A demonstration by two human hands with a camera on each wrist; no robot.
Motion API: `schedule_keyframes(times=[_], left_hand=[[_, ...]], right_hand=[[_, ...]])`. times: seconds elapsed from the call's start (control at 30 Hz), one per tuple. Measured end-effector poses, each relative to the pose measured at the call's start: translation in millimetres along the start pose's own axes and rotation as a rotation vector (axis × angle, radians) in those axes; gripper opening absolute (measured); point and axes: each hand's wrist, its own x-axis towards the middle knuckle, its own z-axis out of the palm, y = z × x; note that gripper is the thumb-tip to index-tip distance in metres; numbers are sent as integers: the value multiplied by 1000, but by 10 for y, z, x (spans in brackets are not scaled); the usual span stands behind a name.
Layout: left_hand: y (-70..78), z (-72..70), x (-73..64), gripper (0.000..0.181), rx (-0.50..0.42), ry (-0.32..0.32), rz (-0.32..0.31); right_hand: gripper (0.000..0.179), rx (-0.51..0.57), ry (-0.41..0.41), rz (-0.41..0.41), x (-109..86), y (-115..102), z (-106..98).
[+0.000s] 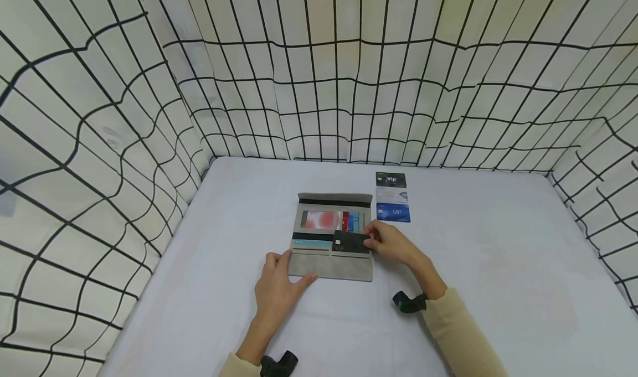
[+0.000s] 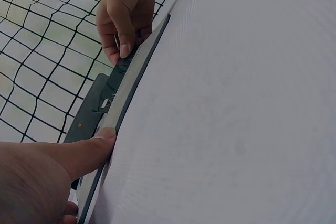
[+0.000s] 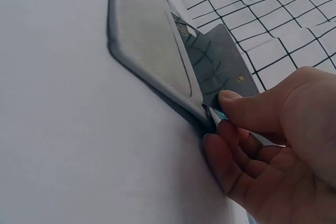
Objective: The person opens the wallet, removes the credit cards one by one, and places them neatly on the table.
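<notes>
A grey wallet (image 1: 329,267) lies unfolded on the white table. My left hand (image 1: 278,289) grips its lower left corner, thumb along the front edge and fingers at the left side; in the left wrist view the thumb (image 2: 89,153) presses on the edge. My right hand (image 1: 391,242) pinches the right end of a black VIP card (image 1: 349,242), which lies over the wallet's lower right slots. In the right wrist view the card (image 3: 205,64) stands at the slot edge, between thumb and fingers. A light blue card (image 1: 312,244) sits in the left slot.
Right of the wallet lie a black Vip card (image 1: 391,179), a silver card (image 1: 391,195) and a blue VIP card (image 1: 393,212) in a column. Pink-patterned and red-blue inserts show in the wallet's upper half. Black netting (image 1: 349,83) over white cloth encloses the table's back and sides.
</notes>
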Motion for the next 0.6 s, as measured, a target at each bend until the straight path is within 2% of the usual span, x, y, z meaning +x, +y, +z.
schedule_keyframes(times=[0.27, 0.47, 0.6], left_hand=[[-10, 6, 1, 85, -8, 1, 1], [-23, 7, -1, 85, -12, 12, 15], [-30, 7, -5, 85, -13, 20, 24]], right_hand=[[21, 28, 44, 39, -30, 8, 45], [21, 39, 74, 31, -52, 31, 74], [21, 104, 82, 29, -56, 40, 76]])
